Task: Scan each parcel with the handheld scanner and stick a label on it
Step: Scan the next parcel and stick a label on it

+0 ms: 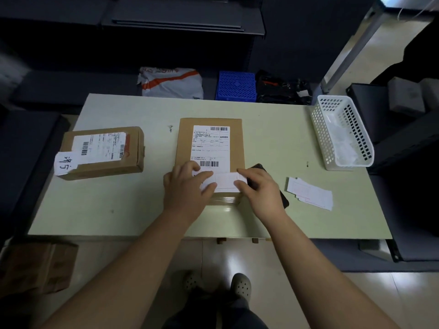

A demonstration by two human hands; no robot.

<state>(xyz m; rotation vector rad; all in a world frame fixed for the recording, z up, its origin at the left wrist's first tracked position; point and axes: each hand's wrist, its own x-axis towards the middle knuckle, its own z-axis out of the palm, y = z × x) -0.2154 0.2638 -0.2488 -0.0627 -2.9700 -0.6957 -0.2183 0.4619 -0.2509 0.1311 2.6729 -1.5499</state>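
Observation:
A flat brown parcel (185, 143) with a printed shipping sheet lies in the middle of the pale table (133, 205). A small white label (225, 182) sits on its near end. My left hand (187, 188) presses the label's left part with its fingers. My right hand (259, 188) pinches the label's right edge between thumb and fingers. A dark handheld scanner (283, 200) lies on the table, mostly hidden under my right hand. A second brown parcel (135, 148) with a shipping sheet and a handwritten white label rests at the table's left.
Loose white labels (308, 193) lie right of my hands. A white perforated basket (342, 131) stands at the right edge. Behind the table are a white-and-orange mail bag (171, 83), a blue crate (236, 86) and black items. Cardboard boxes (35, 267) sit on the floor, left.

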